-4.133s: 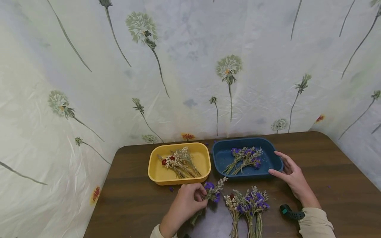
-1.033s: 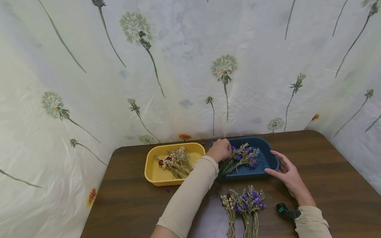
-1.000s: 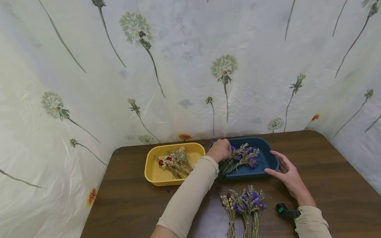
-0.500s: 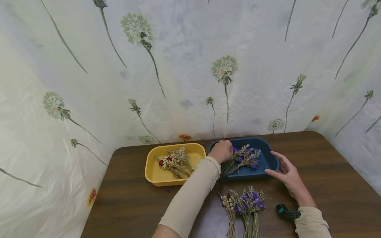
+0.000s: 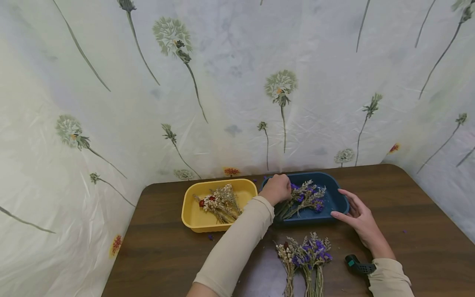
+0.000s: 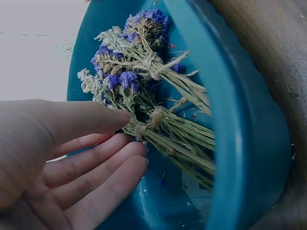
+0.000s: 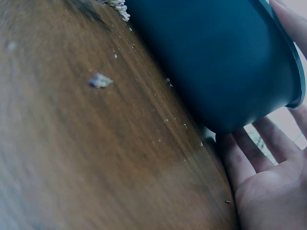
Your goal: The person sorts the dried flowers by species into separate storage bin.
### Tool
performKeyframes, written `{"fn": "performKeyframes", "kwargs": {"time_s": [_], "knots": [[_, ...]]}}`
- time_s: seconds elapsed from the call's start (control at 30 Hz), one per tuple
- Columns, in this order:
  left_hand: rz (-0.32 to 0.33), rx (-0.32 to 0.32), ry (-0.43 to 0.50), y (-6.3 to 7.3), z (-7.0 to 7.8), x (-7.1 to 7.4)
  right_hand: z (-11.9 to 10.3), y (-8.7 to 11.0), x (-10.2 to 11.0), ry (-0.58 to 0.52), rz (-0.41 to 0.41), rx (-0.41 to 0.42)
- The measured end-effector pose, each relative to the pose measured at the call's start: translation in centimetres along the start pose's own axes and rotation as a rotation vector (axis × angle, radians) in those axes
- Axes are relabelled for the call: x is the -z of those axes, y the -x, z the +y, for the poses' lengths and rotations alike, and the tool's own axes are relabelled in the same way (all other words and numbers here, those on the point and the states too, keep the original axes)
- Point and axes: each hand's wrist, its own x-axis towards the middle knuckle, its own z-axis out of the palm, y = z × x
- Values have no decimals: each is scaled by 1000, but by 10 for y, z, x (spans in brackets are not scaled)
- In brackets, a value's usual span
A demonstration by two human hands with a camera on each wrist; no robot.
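My left hand (image 5: pixel 276 189) reaches into the left end of the blue tray (image 5: pixel 337 200). Its thumb and forefinger pinch a twine-tied bunch of dried purple and white flowers (image 6: pixel 144 125) near the tie, while the other fingers stay loosely extended. Against it lie more such bunches (image 6: pixel 152 64), partly overlapping. The forefinger's tip is hidden in the left wrist view. At the tray's right end, my right hand (image 5: pixel 361 218) holds the outside of the wall, with the thumb on the near corner and the fingers spread round the far side.
A yellow tray (image 5: pixel 193 225) with dried white and red flower bunches stands left, under my left forearm. Several tied bunches (image 5: pixel 308 260) lie on the table in front. A black wrist strap (image 5: pixel 360 265) is by the right sleeve. Loose petals dot the table. A patterned sheet hangs behind.
Earlier my left hand held a purple bunch in front of the yellow tray; it then went into the blue tray with it. Over the last second the bunches shifted slightly right. The right hand stayed put.
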Motion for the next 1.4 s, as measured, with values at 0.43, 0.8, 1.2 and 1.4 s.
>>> {"fn": "performKeyframes", "kwargs": {"time_s": [0.43, 0.8, 1.2, 1.4], "knots": [[91, -103, 52, 22, -6, 7, 0, 0, -1, 7, 9, 9], [141, -182, 162, 54, -16, 11, 3, -1, 0, 2, 9, -5], [160, -228, 349, 109, -32, 3, 1, -1, 1, 6, 3, -7], [147, -211, 469, 137, -42, -12, 0, -1, 0, 2, 0, -23]]}}
